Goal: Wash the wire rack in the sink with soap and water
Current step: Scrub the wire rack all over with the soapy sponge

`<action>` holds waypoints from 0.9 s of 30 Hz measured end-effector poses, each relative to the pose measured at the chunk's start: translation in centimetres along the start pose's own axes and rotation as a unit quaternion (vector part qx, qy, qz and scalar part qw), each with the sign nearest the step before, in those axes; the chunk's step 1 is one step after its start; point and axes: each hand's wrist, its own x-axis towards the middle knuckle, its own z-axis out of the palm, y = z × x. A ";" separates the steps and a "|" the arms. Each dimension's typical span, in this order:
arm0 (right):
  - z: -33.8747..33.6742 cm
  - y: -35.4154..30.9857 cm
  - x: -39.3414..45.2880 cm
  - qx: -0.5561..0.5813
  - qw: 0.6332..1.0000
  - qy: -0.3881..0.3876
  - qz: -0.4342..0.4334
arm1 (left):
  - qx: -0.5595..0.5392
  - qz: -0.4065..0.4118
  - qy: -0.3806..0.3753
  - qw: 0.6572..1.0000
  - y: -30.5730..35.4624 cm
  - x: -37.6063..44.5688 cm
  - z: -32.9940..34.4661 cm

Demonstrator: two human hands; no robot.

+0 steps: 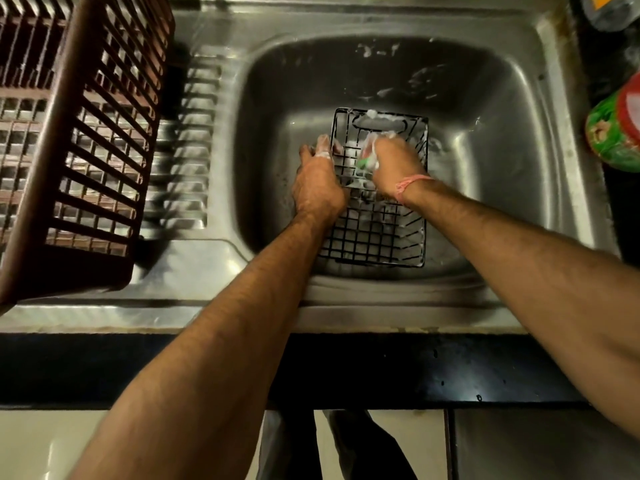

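The stainless sink [502, 98] holds the black wire rack [377, 233], which lies in the basin with suds on its far edge. The left hand [317, 181] grips the rack's left rim, fingers curled over the wire. The right hand [391, 161] clutches a soapy green scrubber [365, 161] against the grid. Risk: soap-slick wire may slip from the left-hand grip under scrubbing pressure, letting the rack slide or strike the basin.

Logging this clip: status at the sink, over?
Left hand grips wire rack edge. Right hand scrubs it with soapy green scrubber. Rack lies in sink. Nothing obstructing.
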 end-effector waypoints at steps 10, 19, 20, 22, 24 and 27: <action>1.0 0.4 -0.7 -0.049 0.995 0.083 0.006 | -0.037 0.057 0.019 0.998 -0.5 0.4 0.7; 0.3 -0.8 -5.2 -0.037 0.973 -0.211 -0.088 | -0.073 0.075 0.029 0.994 -0.5 0.6 0.8; 0.3 -0.6 -5.4 -0.068 0.963 -0.240 -0.099 | -0.071 0.075 0.026 0.994 -0.5 0.6 0.7; -0.1 -0.2 -4.8 -0.075 0.963 -0.233 -0.114 | -0.075 0.077 0.022 0.994 -0.6 0.6 0.6; -0.7 -0.3 -3.9 -0.001 0.986 -0.157 -0.062 | -0.080 0.077 0.018 0.994 -0.6 0.6 0.6; -0.6 -0.5 -2.7 0.033 0.999 -0.007 0.022 | -0.085 0.084 0.015 0.993 -0.6 0.5 0.6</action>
